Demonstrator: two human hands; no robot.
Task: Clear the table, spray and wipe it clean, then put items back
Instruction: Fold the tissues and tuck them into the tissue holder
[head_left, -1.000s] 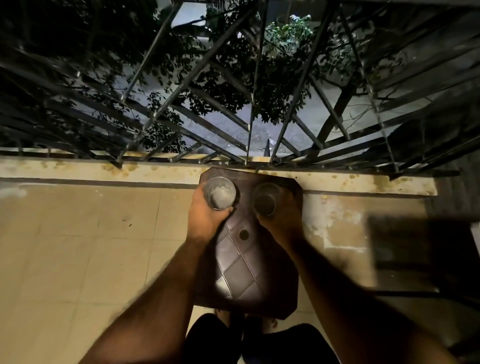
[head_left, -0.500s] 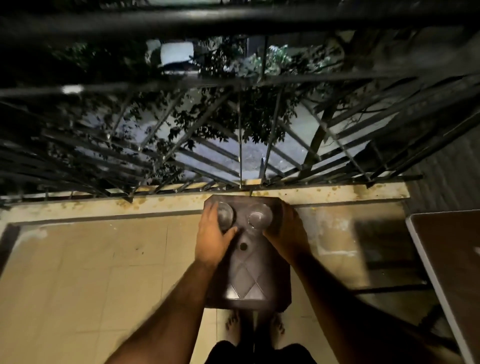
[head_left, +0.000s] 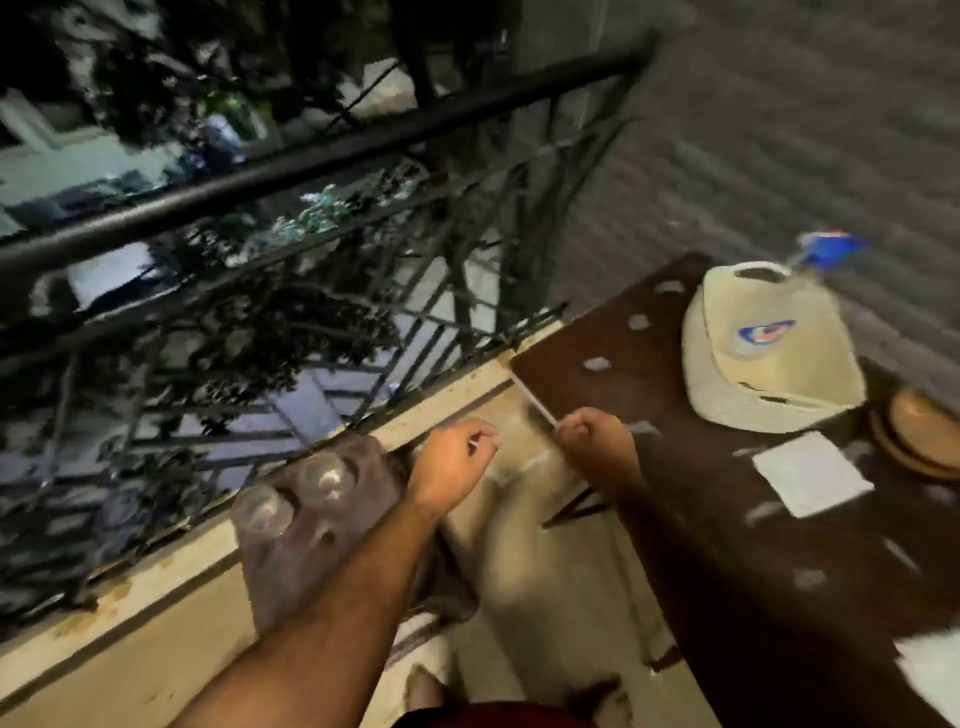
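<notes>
Head view, blurred by motion. A small dark stool (head_left: 311, 525) is seen by the balcony railing (head_left: 291, 166), with two clear glasses (head_left: 296, 493) stood upon its top, side by side. The left hand (head_left: 452, 462) is held in the air just right of the stool, its fingers loosely curled; nothing is seen to be gripped, though a thin pale streak near the fingertips cannot be made out. The right hand (head_left: 597, 441) is held at the near edge of the dark brown table (head_left: 649, 395), fingers curled inward; whether anything is grasped cannot be told. The two hands are kept apart from each other and from the glasses. On the table are laid a beige cap (head_left: 763, 353) with a blue badge, a white square of paper (head_left: 810, 478) near it, and a round wooden item (head_left: 924, 431) at the right edge. A blue-topped object (head_left: 826, 249) is seen behind the cap, too blurred to identify. Pale patches are scattered over the tabletop.
</notes>
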